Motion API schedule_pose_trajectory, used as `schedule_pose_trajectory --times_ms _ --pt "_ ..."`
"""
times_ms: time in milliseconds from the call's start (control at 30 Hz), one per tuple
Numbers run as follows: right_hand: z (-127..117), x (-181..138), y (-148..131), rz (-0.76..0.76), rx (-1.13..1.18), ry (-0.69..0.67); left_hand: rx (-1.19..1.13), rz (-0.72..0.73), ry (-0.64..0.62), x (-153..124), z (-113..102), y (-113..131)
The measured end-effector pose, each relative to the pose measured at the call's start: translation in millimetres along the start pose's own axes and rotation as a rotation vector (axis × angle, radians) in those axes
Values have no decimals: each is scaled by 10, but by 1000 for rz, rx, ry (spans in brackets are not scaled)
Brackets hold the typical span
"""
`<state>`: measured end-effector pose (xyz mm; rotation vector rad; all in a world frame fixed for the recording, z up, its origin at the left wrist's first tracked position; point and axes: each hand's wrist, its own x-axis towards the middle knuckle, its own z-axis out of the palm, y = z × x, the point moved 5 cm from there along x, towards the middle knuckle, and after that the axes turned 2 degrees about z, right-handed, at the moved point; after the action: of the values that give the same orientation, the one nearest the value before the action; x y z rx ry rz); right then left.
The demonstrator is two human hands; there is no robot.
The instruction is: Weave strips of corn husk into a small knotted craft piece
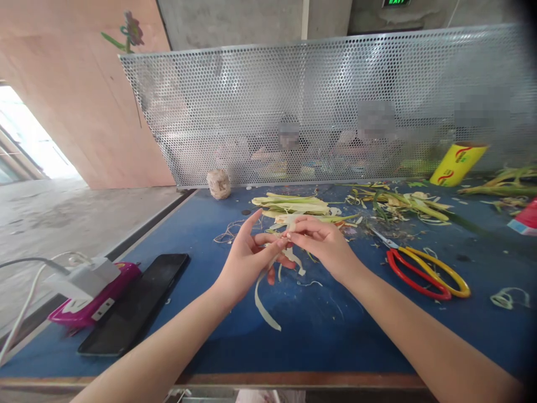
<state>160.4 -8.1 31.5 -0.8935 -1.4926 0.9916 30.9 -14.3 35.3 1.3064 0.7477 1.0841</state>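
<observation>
My left hand [251,254] and my right hand [319,240] meet above the middle of the blue table. Thumb and forefinger of each are pinched together on a pale strip of plant husk [264,308], whose long end curls down below my left hand. The left middle and ring fingers are partly bent beneath it. Behind my hands lies a pile of green-white husk leaves [293,204]. Scissors [419,268] with one red and one yellow handle lie right of my right hand. The exact spot where the fingertips touch the strip is partly hidden.
A black phone [136,305] lies at the left beside a magenta power strip [96,296] with a white charger and cables. A wound ball of twine [218,184] stands before the perforated metal screen [251,101]. Leaf scraps [411,204] and a yellow roll [457,165] are at the back right.
</observation>
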Motion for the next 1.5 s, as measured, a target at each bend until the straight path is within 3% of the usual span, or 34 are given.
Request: schedule_pose_trajectory --times_ms 367,600,700,833,1100,1500 --pt "6 3 -25 -9 34 -27 -12 -9 -65 -18 47 20" --pt "-23 14 36 117 134 -44 -102 54 -148 -30 61 58" --pt "-10 6 21 145 167 -113 -67 81 -110 -17 24 63" --pt "29 -25 -7 142 109 -253 -44 128 -35 5 -30 82" --pt "39 -45 12 208 3 -317 -2 124 -45 3 -17 71" --pt "-161 -19 -91 134 -221 -259 -2 88 -67 10 -25 55"
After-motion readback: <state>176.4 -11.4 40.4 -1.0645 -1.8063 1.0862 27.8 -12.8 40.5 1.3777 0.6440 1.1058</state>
